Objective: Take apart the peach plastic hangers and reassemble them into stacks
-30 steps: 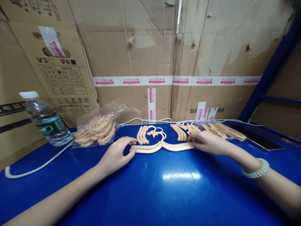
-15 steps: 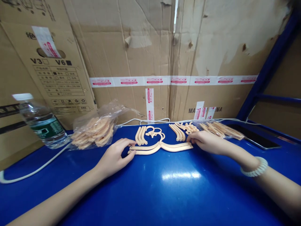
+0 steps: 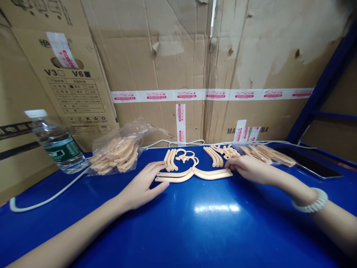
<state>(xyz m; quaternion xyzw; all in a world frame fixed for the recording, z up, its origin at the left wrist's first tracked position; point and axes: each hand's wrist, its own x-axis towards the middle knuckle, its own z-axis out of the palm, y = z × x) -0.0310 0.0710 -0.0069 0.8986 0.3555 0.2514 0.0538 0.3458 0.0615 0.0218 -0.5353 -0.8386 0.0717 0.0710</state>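
On the blue table, two pairs of beige curved strips that look like hanger arms meet in the middle: a left pair [image 3: 175,177] and a right pair [image 3: 212,174]. My left hand [image 3: 142,188] is open at the outer end of the left pair, thumb apart, its fingertips at the foot of several upright strips [image 3: 171,159]. My right hand [image 3: 247,169] has bent fingers by the outer end of the right pair, apparently touching it without a grip; its thumb is mostly hidden. Beige hook-shaped pieces [image 3: 196,160] lie behind the middle, beside another upright group [image 3: 214,158].
A clear bag of beige pieces [image 3: 119,152] and a water bottle [image 3: 60,145] stand at left. Small loose pieces [image 3: 227,150], a bag of strips [image 3: 267,154] and a black phone [image 3: 309,163] are at right. Cardboard [image 3: 156,123] walls the back, with a white cable [image 3: 55,199] at left.
My left hand has let go of the left pair's outer ends; its fingers have shifted toward the upright strips and spread. My right hand stays by the right pair. The view has shifted slightly.
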